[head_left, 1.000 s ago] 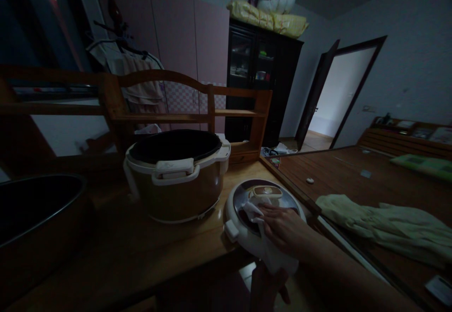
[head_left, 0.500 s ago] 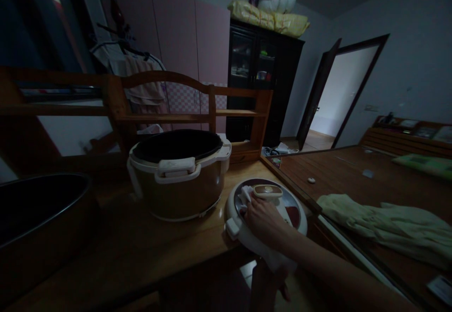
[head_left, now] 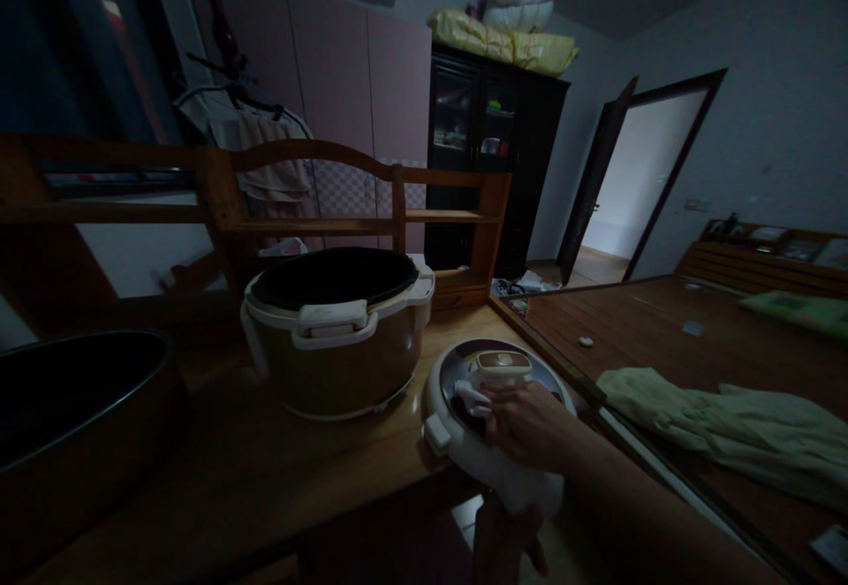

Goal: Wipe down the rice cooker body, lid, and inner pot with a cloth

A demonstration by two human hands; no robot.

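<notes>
A round white lid [head_left: 435, 386] with a dark glossy top and a brown-and-cream handle [head_left: 504, 361] lies at the table's right end. My right hand [head_left: 523, 421] is closed on a crumpled white cloth [head_left: 470, 397], pressing it to the lid top just in front of the handle. Low at the table's front edge, my left hand [head_left: 507, 536] grips a white part at the lid's near side; deep shadow hides most of its fingers. Left of the lid stands the open cooker body [head_left: 351, 364], tan with white side handles and a dark inside.
A large dark pot [head_left: 99, 408] stands at the left on the wooden table [head_left: 284, 470]. Behind rises a wooden shelf rail [head_left: 311, 224]. To the right, a wooden bed board [head_left: 636, 320] holds a pale green cloth [head_left: 715, 417] and a small round white object [head_left: 586, 342].
My right hand has slid the white cloth toward me and slightly right over the lid top. My left hand stays low at the lid's near side, almost unmoved.
</notes>
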